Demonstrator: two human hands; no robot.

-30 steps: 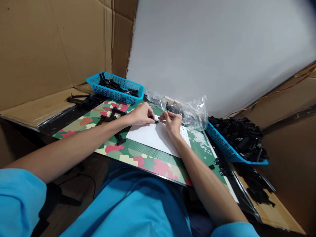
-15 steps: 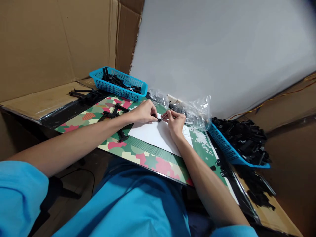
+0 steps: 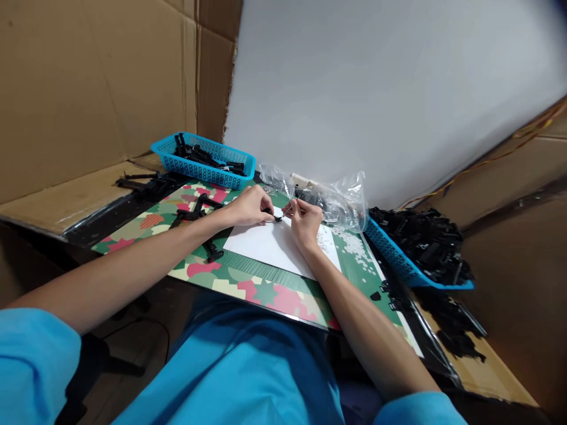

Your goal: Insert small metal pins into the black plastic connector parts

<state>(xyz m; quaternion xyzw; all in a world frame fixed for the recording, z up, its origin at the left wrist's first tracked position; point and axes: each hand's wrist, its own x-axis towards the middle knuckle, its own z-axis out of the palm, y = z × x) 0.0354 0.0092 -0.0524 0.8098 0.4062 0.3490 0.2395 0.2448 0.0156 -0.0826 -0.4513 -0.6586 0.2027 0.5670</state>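
My left hand (image 3: 254,206) pinches a small black plastic part (image 3: 277,218) over the far edge of a white sheet (image 3: 266,242). Close by on the right, my right hand (image 3: 306,221) grips a thin metal tool, apparently tweezers (image 3: 289,208), with its tip at the black part. What sits at the tip is too small to make out. Small pale discs (image 3: 357,248) lie scattered to the right of the sheet. Several black plastic pieces (image 3: 199,206) rest on the camouflage-patterned board (image 3: 248,286) near my left forearm.
A blue basket (image 3: 199,171) of black parts stands at the back left. Another blue basket (image 3: 398,260), heaped with black parts, is at the right. A clear plastic bag (image 3: 341,203) lies behind my hands. Cardboard walls (image 3: 110,77) border the left.
The whole view has shifted slightly, so everything sits a little further left. Both hands stay over the sheet, still holding the black part and the thin tool.
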